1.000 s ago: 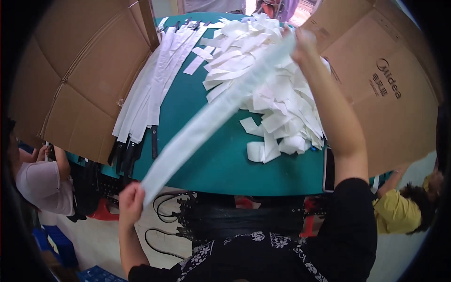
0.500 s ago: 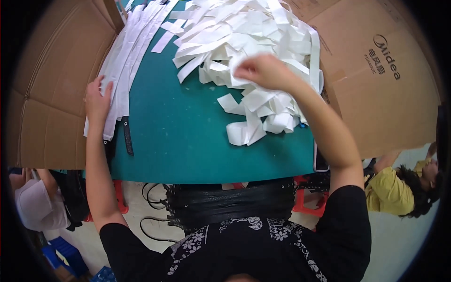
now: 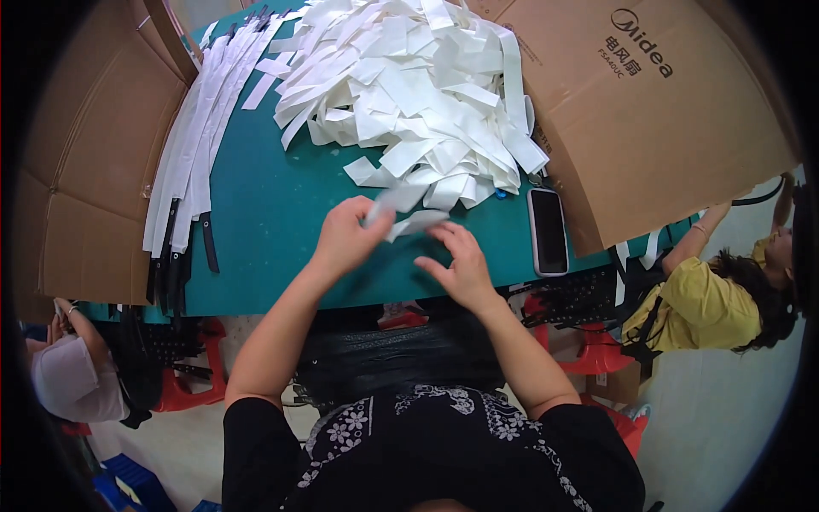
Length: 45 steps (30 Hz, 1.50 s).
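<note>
Over the near middle of the green table, my left hand (image 3: 348,235) pinches a white strip (image 3: 399,200) that is blurred by motion. My right hand (image 3: 463,263) is beside it, thumb and fingers apart. Close to its fingertips is the loose end of a white strip (image 3: 420,223); whether they touch it I cannot tell. Beyond both hands spreads a large heap of flat white strips (image 3: 409,94). On the left lie long black straps in white sleeves (image 3: 198,136), their dark ends (image 3: 175,256) poking out toward me.
Cardboard flaps stand at the left (image 3: 94,171) and right (image 3: 631,128) of the green table (image 3: 256,222). A phone (image 3: 548,232) lies near the right flap. Black straps (image 3: 392,346) are across my lap. A person in yellow (image 3: 699,303) is at right, another in white (image 3: 72,375) at left.
My left hand has left the sleeved straps and moved right. My right hand has come down from the white heap, and both now meet near a white strip. The view has shifted slightly.
</note>
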Each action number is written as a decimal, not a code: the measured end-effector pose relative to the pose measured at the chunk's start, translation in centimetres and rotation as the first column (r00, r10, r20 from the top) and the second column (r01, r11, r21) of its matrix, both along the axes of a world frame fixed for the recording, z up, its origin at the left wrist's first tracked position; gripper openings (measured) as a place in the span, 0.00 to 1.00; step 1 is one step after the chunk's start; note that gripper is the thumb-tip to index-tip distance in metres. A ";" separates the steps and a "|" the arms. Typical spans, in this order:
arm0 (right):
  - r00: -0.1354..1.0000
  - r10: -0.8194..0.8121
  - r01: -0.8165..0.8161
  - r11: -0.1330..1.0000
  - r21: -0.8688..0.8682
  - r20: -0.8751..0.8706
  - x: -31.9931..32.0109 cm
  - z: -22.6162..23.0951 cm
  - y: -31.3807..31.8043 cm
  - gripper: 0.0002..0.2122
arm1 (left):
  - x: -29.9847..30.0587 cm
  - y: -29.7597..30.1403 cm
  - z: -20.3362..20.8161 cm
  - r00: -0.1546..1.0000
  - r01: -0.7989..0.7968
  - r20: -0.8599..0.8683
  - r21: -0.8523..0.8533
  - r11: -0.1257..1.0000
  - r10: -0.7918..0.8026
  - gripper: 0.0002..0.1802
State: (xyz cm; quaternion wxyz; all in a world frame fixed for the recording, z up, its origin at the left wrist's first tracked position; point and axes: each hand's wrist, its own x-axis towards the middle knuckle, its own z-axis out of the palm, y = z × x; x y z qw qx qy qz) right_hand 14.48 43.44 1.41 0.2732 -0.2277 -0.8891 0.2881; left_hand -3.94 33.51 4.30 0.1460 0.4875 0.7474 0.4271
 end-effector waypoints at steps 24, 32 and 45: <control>0.969 0.081 -0.231 0.624 -0.747 -0.232 2.9 0.2 0.2 0.08 | 0.9 4.8 1.1 0.874 -0.279 0.442 0.111 0.954 0.204 0.23; 0.851 -0.409 -0.126 0.450 -0.884 -0.329 8.8 2.8 7.3 0.08 | 17.2 2.0 -4.9 0.773 0.590 -0.277 -0.018 0.807 -0.571 0.09; 0.981 -0.190 0.090 0.275 -0.957 0.038 16.2 -3.3 3.6 0.11 | 18.8 4.3 -11.8 0.845 0.515 0.278 -0.195 0.835 -0.457 0.11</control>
